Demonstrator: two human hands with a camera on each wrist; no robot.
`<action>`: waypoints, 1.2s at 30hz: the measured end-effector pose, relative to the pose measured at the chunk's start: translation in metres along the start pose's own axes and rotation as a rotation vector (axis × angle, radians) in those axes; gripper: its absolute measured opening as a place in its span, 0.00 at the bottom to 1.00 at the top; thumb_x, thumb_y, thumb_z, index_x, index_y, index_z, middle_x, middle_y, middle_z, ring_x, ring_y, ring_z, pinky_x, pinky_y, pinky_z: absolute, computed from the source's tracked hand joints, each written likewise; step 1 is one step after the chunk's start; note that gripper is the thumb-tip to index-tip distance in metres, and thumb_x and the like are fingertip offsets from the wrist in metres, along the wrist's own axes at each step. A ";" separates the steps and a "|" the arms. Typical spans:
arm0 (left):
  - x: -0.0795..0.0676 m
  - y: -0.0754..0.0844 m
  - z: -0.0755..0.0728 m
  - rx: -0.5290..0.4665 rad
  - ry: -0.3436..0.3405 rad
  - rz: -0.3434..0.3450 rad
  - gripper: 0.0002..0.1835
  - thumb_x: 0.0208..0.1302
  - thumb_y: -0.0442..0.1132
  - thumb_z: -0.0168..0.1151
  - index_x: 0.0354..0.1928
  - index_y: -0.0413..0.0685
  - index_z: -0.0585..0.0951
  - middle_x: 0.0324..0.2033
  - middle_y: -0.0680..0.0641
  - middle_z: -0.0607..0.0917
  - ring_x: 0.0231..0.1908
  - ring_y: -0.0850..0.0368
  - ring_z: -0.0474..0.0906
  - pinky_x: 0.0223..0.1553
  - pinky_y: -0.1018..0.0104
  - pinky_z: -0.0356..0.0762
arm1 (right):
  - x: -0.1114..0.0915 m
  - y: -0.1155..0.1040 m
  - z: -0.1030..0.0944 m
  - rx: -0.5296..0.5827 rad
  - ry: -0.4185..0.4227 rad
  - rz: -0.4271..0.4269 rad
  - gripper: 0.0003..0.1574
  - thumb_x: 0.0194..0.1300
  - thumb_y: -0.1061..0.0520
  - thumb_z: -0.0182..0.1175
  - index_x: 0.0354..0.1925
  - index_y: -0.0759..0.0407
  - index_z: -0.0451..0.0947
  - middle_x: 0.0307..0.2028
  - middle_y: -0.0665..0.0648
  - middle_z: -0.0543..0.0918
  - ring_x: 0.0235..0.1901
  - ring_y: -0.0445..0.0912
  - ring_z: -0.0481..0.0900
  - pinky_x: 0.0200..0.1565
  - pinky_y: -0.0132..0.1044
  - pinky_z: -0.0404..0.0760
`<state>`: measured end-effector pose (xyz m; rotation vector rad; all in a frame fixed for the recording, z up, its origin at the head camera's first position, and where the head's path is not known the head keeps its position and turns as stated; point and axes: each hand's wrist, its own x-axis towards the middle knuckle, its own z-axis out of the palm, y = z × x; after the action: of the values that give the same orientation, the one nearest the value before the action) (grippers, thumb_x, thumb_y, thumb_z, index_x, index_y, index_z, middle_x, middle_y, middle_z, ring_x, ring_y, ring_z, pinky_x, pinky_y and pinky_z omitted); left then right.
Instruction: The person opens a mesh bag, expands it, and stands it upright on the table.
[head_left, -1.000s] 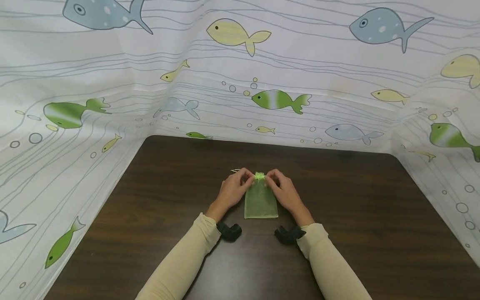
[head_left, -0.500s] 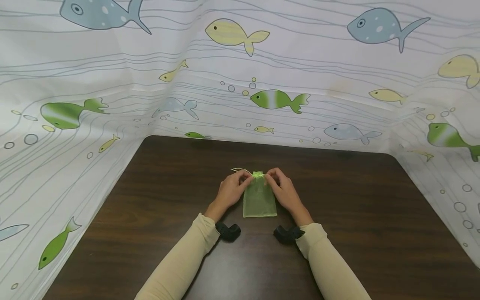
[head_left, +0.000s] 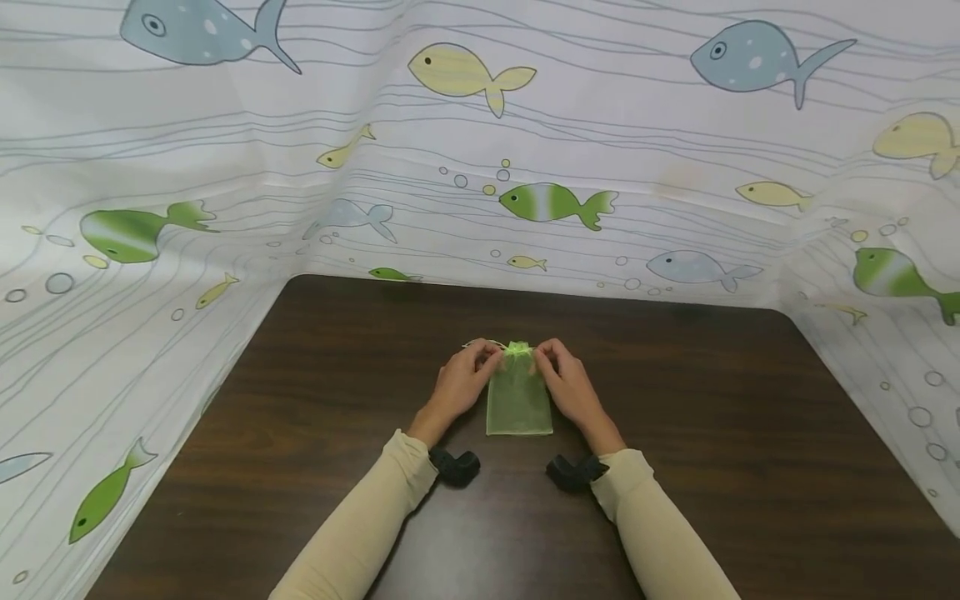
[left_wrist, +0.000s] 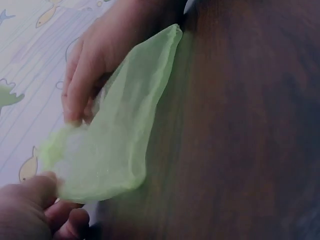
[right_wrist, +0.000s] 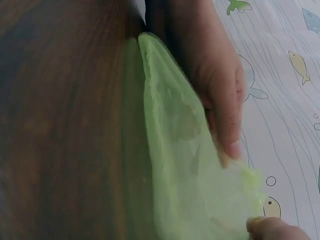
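Observation:
A sheer light-green drawstring pouch is between both hands, its gathered neck away from me and its flat bottom edge towards me. My left hand pinches it at the left of the neck, thumb against fingertips. On the other side my right hand pinches the right of the neck in the same way. A thin pale drawstring loops out past the left fingers. Seen from the left wrist, the see-through pouch slants up from the table towards the fingertips, and its body looks flat.
The dark brown wooden table spreads around the hands. A white fish-print sheet encloses its back and both sides. Black wrist cameras sit at the cuffs of the cream sleeves.
Both hands keep pinching the pouch's neck, and their fingertips have drawn slightly apart. The drawstring loop by the left hand has shifted a little. The head view has moved slightly.

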<state>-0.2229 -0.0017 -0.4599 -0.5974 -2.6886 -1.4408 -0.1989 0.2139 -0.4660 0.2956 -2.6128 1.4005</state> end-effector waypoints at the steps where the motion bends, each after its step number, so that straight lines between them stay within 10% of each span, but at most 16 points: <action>1: 0.000 0.000 0.000 -0.008 -0.005 -0.003 0.12 0.80 0.50 0.56 0.50 0.54 0.84 0.39 0.51 0.89 0.28 0.63 0.74 0.34 0.62 0.66 | 0.000 0.000 0.000 0.007 0.002 0.002 0.17 0.84 0.44 0.47 0.50 0.54 0.74 0.36 0.55 0.85 0.29 0.44 0.75 0.35 0.37 0.74; 36: -0.003 0.001 -0.002 -0.050 0.003 -0.011 0.12 0.81 0.50 0.54 0.51 0.52 0.82 0.31 0.50 0.82 0.25 0.60 0.70 0.31 0.63 0.65 | -0.003 0.000 -0.001 0.024 -0.017 -0.060 0.14 0.84 0.48 0.50 0.48 0.54 0.78 0.34 0.54 0.85 0.26 0.43 0.72 0.34 0.36 0.72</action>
<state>-0.2203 -0.0034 -0.4591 -0.5846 -2.6650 -1.5149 -0.1963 0.2145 -0.4660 0.3870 -2.5793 1.4168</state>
